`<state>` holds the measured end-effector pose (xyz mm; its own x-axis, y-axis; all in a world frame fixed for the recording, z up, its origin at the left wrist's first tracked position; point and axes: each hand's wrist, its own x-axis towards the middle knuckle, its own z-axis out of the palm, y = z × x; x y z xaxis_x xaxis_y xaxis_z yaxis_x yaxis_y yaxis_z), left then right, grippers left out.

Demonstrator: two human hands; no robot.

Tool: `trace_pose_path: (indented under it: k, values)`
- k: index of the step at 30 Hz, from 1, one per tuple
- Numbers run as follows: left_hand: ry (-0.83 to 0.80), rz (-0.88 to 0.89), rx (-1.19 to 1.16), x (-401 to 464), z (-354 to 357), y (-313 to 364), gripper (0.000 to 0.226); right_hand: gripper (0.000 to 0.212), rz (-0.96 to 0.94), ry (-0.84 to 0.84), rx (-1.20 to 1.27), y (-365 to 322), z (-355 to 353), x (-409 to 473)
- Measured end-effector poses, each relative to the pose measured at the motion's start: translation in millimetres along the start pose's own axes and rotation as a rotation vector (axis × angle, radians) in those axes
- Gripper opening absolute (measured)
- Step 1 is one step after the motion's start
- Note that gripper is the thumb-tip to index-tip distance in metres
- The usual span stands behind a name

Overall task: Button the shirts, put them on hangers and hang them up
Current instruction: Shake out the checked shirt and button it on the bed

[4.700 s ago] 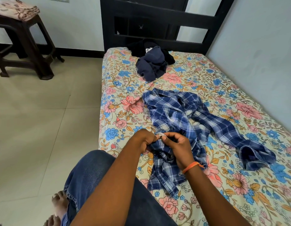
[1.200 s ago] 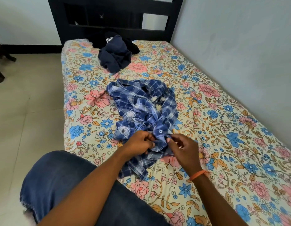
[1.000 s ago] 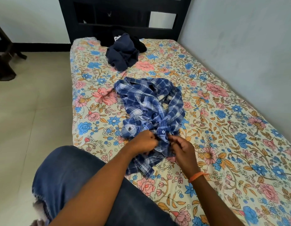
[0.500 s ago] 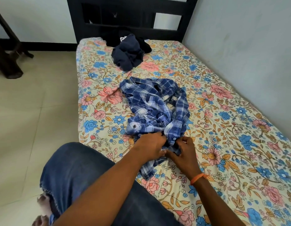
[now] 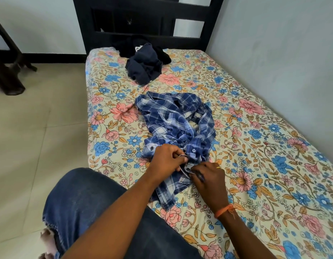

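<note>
Soft woven checked cotton shirt (image 5: pixel 173 118); matt floral cloth bedsheet (image 5: pixel 255 146); denim jeans (image 5: pixel 83 202); glossy floor tiles (image 5: pixel 40 128) at nine o'clock; dark painted headboard (image 5: pixel 143 15) at twelve.

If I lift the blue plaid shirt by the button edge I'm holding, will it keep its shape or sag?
Probably sag: the blue plaid shirt lies crumpled in soft folds on the floral bedsheet, so it looks floppy. It seems light, bunching where the left hand and right hand pinch it. Loose parts would likely trail and drag.
</note>
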<state>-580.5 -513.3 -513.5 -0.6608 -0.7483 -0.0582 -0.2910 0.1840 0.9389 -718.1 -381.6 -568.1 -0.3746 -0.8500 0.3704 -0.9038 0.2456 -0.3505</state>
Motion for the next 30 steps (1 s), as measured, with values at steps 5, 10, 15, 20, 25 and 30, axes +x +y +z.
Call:
trace_pose_path:
  k: [5,10,15,20,25,30]
  values:
    - [0.089,-0.034,-0.058,0.8,0.6,-1.0,0.005,0.025,0.048,-0.025,-0.017,1.1,5.8,4.0]
    - [0.062,-0.074,-0.101,4.2,-1.2,-0.5,0.012,0.018,-0.031,0.031,0.053,-12.2,2.6,0.9]
    - [-0.040,-0.080,-0.241,2.9,0.1,4.0,0.009,0.014,-0.070,0.085,0.191,-25.1,-8.2,9.2]
    - [-0.123,-0.040,-0.231,3.8,-3.9,1.8,0.014,0.011,0.067,0.114,0.444,-33.5,-17.9,7.9]
    - [-0.269,-0.107,-0.261,3.4,-12.3,1.5,0.018,0.011,-0.119,0.179,0.179,-27.9,-22.2,7.9]
    - [-0.403,-0.189,-0.396,5.3,-18.1,0.9,0.028,0.007,-0.398,0.292,-0.096,-21.6,-23.8,5.0]
